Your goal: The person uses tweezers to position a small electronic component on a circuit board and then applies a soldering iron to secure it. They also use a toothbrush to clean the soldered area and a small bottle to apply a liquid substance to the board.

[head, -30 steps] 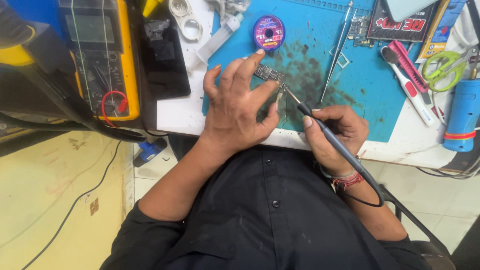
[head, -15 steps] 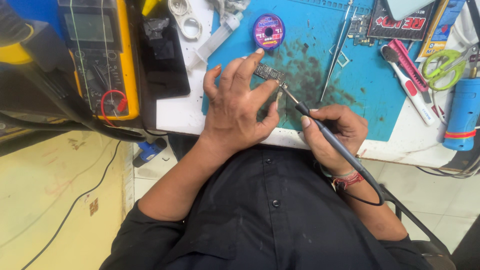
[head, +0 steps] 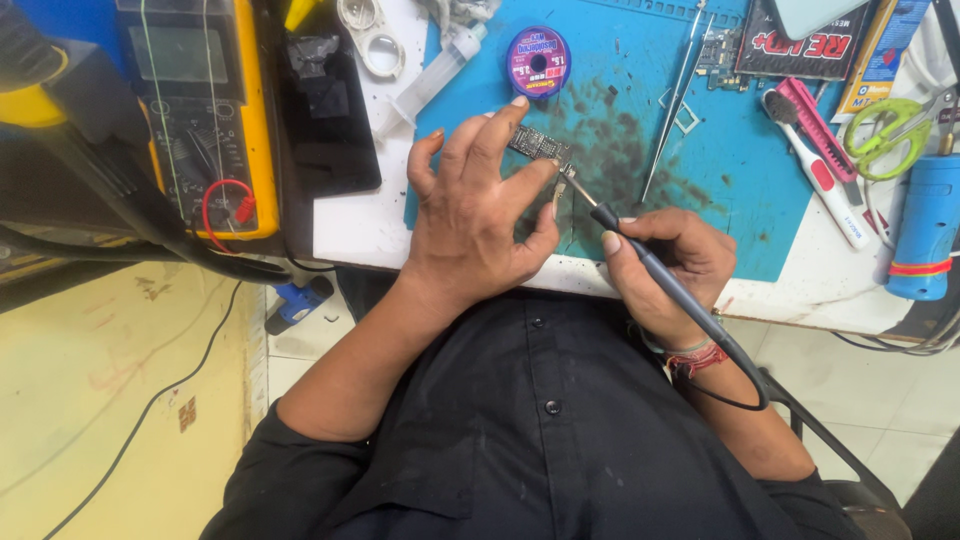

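bright, even overhead light, soft shadows, sharp centre, edges perhaps slightly bent by the wide lens.

Small dark circuit board [head: 540,145] flat on blue mat; slim grey soldering iron [head: 650,265] tilted, tip on board.

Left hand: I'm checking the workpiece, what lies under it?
Under the left hand a small circuit board pokes out past the fingertips on the blue work mat. The palm covers the rest of the board and mat.
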